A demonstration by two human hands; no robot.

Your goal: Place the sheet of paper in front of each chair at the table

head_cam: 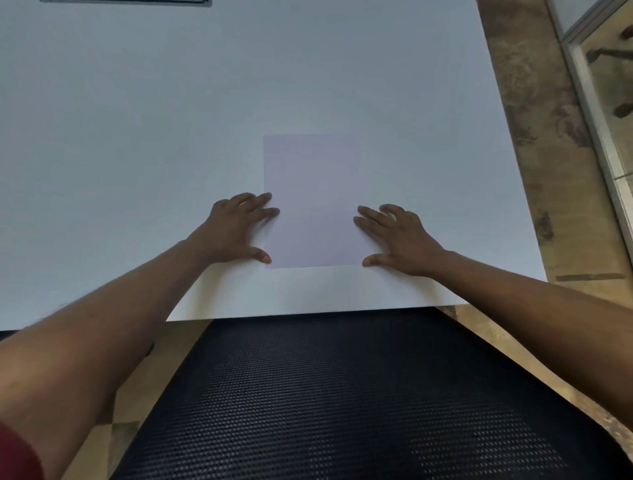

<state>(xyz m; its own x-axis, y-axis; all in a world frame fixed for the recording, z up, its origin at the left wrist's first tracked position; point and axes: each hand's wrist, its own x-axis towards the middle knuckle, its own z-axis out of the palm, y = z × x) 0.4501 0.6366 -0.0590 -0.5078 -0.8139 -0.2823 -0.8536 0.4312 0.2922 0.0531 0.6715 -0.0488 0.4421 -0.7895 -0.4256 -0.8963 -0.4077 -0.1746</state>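
A pale lilac sheet of paper (313,198) lies flat on the white table (171,137), close to the near edge and directly beyond the black mesh chair back (335,394). My left hand (238,233) rests palm down at the sheet's left edge, fingertips touching the paper. At the sheet's right edge lies my right hand (399,240), also flat, with its fingers spread and its fingertips on the paper. Neither hand grips the sheet.
The table's right edge runs diagonally at the right, with brown patterned floor (534,137) beyond it. A metal-framed glass partition (596,102) stands at the far right. A dark object (126,2) peeks in at the top left edge of the table.
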